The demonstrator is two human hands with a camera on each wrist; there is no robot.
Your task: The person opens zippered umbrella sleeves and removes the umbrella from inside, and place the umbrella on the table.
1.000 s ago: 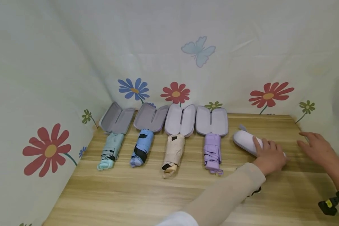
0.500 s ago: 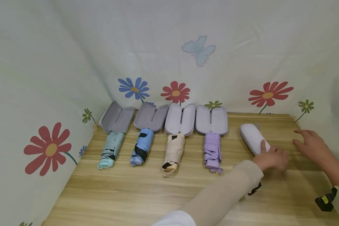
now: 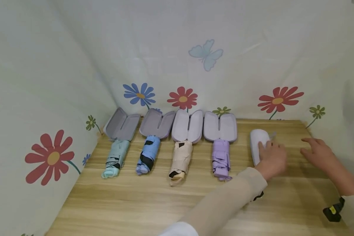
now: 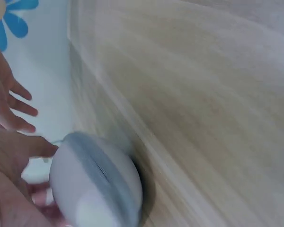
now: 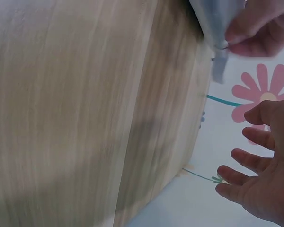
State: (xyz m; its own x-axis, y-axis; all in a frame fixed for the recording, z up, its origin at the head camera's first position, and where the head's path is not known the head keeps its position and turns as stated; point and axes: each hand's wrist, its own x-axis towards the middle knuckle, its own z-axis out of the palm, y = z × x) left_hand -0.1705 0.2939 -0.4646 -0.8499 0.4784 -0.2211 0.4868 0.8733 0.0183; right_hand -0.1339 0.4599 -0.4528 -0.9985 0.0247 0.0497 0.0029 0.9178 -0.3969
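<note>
A closed pale lavender zip case [image 3: 255,144] lies on the table at right, standing on its side edge in the left wrist view, where its grey zipper seam [image 4: 104,170] shows. My left hand [image 3: 272,160] holds the case from its right side, thumb on top. In the right wrist view, the thumb and a finger of my left hand [image 5: 260,33] pinch at its edge, near a small loop tab [image 5: 219,68]. Some of the left fingers are hidden behind the case. My right hand [image 3: 318,154] hovers to the right with its fingers spread, holding nothing.
Several opened cases [image 3: 221,127] stand in a row along the table's back edge. Before each lies a folded umbrella: teal [image 3: 118,155], blue [image 3: 148,154], beige [image 3: 182,157] and purple [image 3: 221,157]. A flower-printed curtain [image 3: 245,65] encloses the wooden table [image 3: 153,200].
The case has turned from slanting to pointing nearly straight away from me. My left hand has shifted its hold to the case's right side. My right hand has come slightly left.
</note>
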